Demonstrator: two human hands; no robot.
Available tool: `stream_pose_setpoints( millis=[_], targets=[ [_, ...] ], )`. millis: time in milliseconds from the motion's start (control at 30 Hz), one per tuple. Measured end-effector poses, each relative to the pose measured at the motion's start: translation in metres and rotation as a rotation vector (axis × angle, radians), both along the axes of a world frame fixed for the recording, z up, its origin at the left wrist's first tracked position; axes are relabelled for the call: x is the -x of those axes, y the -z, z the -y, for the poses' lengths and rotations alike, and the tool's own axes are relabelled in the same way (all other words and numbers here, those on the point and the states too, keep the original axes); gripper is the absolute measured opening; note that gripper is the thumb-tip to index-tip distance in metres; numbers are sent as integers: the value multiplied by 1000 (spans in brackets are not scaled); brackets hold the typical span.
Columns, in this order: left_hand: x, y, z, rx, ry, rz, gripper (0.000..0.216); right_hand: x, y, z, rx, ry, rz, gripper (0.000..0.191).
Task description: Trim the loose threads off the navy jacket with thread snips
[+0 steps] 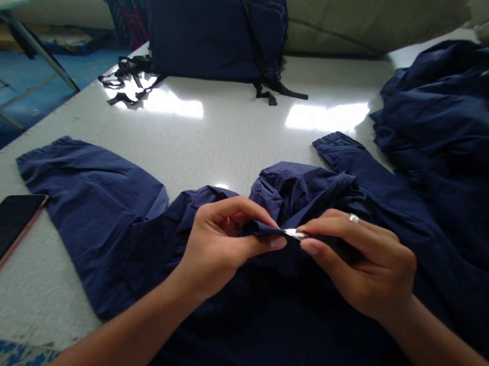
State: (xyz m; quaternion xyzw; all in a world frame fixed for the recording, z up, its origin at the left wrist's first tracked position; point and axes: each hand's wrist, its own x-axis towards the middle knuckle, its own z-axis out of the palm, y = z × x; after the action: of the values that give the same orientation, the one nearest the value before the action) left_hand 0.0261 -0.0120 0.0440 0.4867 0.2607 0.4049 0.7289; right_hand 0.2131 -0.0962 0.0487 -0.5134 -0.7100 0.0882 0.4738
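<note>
A navy garment (111, 223) with elastic-cuffed sleeves lies spread over the table in front of me. My left hand (220, 245) pinches a raised fold of its cloth between thumb and forefinger. In my right hand (365, 257), which wears a ring, are what look like small thread snips (295, 234). Only their silvery tips show, touching the edge of the pinched cloth; the rest is hidden by my fingers. Both hands are close together over the middle of the garment.
On the pale table (238, 130), a phone (4, 236) lies at left. A heap of navy garments (449, 104) sits at right. Folded navy cloth (199, 34) with black straps stands at the back, beside a large grey-green bundle (365, 2).
</note>
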Motion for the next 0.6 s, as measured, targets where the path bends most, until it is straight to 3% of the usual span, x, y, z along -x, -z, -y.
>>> stream_pose_setpoints(
  millis=[600],
  targets=[
    [-1, -1, -1, 21, -11, -18, 21, 1, -1, -1, -1, 5, -20, 9]
  ],
)
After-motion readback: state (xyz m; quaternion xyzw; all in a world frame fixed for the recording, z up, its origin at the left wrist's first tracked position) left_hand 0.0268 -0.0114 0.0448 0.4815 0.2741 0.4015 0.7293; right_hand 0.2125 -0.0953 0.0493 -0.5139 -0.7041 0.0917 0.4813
